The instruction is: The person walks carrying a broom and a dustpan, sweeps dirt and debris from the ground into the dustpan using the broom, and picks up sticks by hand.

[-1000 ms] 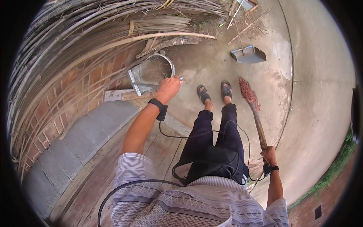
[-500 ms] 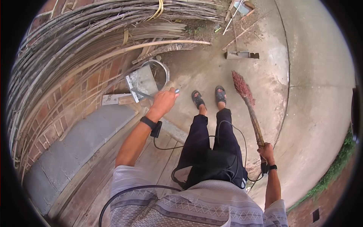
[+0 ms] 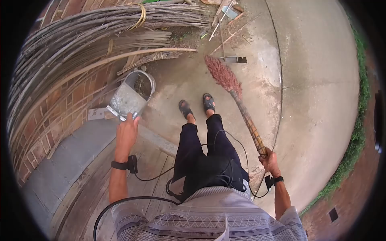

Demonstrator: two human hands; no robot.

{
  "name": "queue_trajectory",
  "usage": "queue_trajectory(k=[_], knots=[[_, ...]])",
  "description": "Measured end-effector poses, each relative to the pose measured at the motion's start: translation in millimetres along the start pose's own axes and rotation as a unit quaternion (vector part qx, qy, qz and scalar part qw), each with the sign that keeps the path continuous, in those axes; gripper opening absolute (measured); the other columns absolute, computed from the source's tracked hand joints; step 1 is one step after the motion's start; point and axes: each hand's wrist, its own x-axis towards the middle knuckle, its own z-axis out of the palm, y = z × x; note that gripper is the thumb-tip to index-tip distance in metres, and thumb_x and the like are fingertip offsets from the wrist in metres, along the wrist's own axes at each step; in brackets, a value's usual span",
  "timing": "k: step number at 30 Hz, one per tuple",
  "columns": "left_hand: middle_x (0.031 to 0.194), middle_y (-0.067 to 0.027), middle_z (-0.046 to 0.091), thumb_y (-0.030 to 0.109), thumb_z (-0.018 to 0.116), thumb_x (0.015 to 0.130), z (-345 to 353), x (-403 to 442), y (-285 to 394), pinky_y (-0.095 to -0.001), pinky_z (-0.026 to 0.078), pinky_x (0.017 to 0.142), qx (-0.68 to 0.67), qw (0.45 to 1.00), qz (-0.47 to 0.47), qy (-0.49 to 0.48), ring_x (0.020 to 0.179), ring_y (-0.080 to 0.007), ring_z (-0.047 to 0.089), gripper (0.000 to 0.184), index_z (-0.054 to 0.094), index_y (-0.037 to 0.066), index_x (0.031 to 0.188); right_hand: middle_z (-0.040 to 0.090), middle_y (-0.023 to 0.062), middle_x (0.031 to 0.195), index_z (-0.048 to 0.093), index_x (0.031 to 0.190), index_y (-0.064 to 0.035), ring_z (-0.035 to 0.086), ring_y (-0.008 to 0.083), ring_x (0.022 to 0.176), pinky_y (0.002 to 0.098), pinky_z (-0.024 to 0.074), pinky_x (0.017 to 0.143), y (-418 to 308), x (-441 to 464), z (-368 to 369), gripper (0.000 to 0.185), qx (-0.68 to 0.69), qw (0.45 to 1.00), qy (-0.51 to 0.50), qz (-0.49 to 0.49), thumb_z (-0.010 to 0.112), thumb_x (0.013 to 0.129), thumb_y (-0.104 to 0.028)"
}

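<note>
My left hand [image 3: 128,132] is closed around the handle of a grey metal dustpan [image 3: 128,101]. The pan's flat face leans over the near side of a round bucket [image 3: 151,82], whose inside is partly hidden by it. Dark material shows inside the bucket. On the other side, my right hand [image 3: 270,162] grips the lower end of a broom [image 3: 250,124] with a bound handle. Its reddish bristle head [image 3: 223,75] points forward and to the left, in front of my feet; I cannot tell whether it touches the ground.
Bundles of long sticks [image 3: 80,36] lean along the brick wall at left. A long-handled metal scoop [image 3: 234,60] lies ahead, near loose sticks and scraps [image 3: 227,14]. Grey slabs [image 3: 72,156] and wooden boards [image 3: 148,170] lie at left. A cable runs across my body.
My left hand has turned and the dustpan's handle end has swung nearer to me, its face still by the bucket. The broom has swung left and its head appears raised. The view has shifted right.
</note>
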Motion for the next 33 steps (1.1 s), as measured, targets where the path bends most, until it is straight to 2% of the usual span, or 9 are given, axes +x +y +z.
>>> queue_trajectory(k=[2, 4, 6, 8, 11, 17, 19, 25, 33], knots=[[0.073, -0.032, 0.061, 0.027, 0.052, 0.104, -14, -28, -17, -0.056, 0.042, 0.057, -0.075, 0.993, -0.054, 0.073, 0.071, -0.0525, 0.06, 0.032, 0.054, -0.005, 0.099, 0.069, 0.0253, 0.088, 0.062, 0.114, 0.0029, 0.07, 0.0389, 0.083, 0.0422, 0.0547, 0.074, 3, 21, 2, 0.043, -0.009, 0.998, 0.043, -0.037, 0.073, 0.074, -0.008], [0.072, -0.0314, 0.058, 0.025, 0.051, 0.105, -13, -59, -40, -0.0525, 0.041, 0.054, -0.076, 0.988, -0.072, 0.114, 0.067, -0.0522, 0.056, 0.031, 0.054, -0.005, 0.098, 0.067, 0.0178, 0.082, 0.062, 0.118, 0.0022, 0.065, 0.0245, 0.074, 0.0385, 0.0528, 0.068, -5, 57, -1, 0.044, -0.02, 0.994, 0.07, -0.079, 0.071, 0.076, -0.006], [0.068, -0.0287, 0.053, 0.025, 0.049, 0.107, -9, -87, -42, -0.0471, 0.038, 0.052, -0.087, 0.981, -0.109, 0.134, 0.059, -0.0475, 0.048, 0.032, 0.054, -0.005, 0.097, 0.069, 0.0247, 0.088, 0.039, 0.147, -0.001, 0.069, 0.0385, 0.081, 0.0446, 0.0547, 0.073, -12, 103, -8, 0.077, -0.054, 0.978, 0.106, -0.173, 0.07, 0.076, -0.005], [0.074, -0.0312, 0.056, 0.026, 0.05, 0.106, 4, -111, -43, -0.0492, 0.041, 0.055, -0.092, 0.977, -0.157, 0.111, 0.068, -0.0498, 0.054, 0.032, 0.055, -0.005, 0.099, 0.067, 0.0294, 0.088, 0.022, 0.155, -0.0081, 0.066, 0.0482, 0.083, 0.0533, 0.0536, 0.072, -44, 146, -18, 0.091, -0.212, 0.961, 0.105, -0.14, 0.065, 0.075, -0.004], [0.083, -0.0336, 0.059, 0.027, 0.051, 0.105, 44, -149, -44, -0.0497, 0.045, 0.06, -0.127, 0.963, -0.208, 0.113, 0.078, -0.0519, 0.058, 0.032, 0.056, -0.004, 0.102, 0.068, 0.0299, 0.096, 0.022, 0.153, -0.0014, 0.069, 0.0443, 0.083, 0.0499, 0.0572, 0.075, -72, 201, -18, 0.088, -0.286, 0.947, 0.088, -0.114, 0.065, 0.077, -0.006], [0.069, -0.0096, 0.052, 0.028, 0.049, 0.107, 149, -238, -50, -0.0358, 0.041, 0.057, -0.209, 0.938, -0.196, 0.194, 0.062, -0.0227, 0.054, 0.03, 0.054, -0.001, 0.099, 0.068, 0.0294, 0.106, 0.044, 0.126, 0.0082, 0.069, 0.0429, 0.099, 0.0493, 0.057, 0.083, -55, 184, 6, 0.052, -0.344, 0.934, -0.034, -0.094, 0.064, 0.08, -0.008], [0.069, 0.0012, 0.044, 0.032, 0.05, 0.107, 201, -269, -60, -0.0298, 0.038, 0.053, -0.366, 0.864, -0.295, 0.182, 0.06, -0.0094, 0.047, 0.031, 0.055, 0.003, 0.097, 0.068, 0.0281, 0.106, 0.045, 0.119, 0.0033, 0.068, 0.043, 0.1, 0.0497, 0.0566, 0.084, -29, 164, 20, 0.049, -0.327, 0.941, -0.036, -0.077, 0.067, 0.078, -0.009], [0.069, 0.0027, 0.046, 0.037, 0.05, 0.106, 293, -341, -21, -0.0263, 0.035, 0.045, -0.558, 0.719, -0.339, 0.239, 0.052, -0.0071, 0.042, 0.033, 0.055, 0.007, 0.095, 0.068, 0.0273, 0.104, 0.045, 0.12, -0.0003, 0.068, 0.0442, 0.099, 0.0491, 0.0562, 0.085, 22, 145, 57, 0.059, -0.279, 0.957, -0.023, -0.081, 0.076, 0.073, -0.014], [0.063, 0.0029, 0.041, 0.036, 0.048, 0.106, 344, -403, 46, -0.0265, 0.036, 0.047, -0.547, 0.736, -0.329, 0.225, 0.052, -0.0074, 0.041, 0.033, 0.054, 0.007, 0.091, 0.071, 0.0248, 0.102, 0.066, 0.099, 0.0057, 0.071, 0.0366, 0.098, 0.0441, 0.0581, 0.081, 5, 148, 63, 0.034, -0.261, 0.959, -0.083, -0.071, 0.071, 0.072, -0.014]])
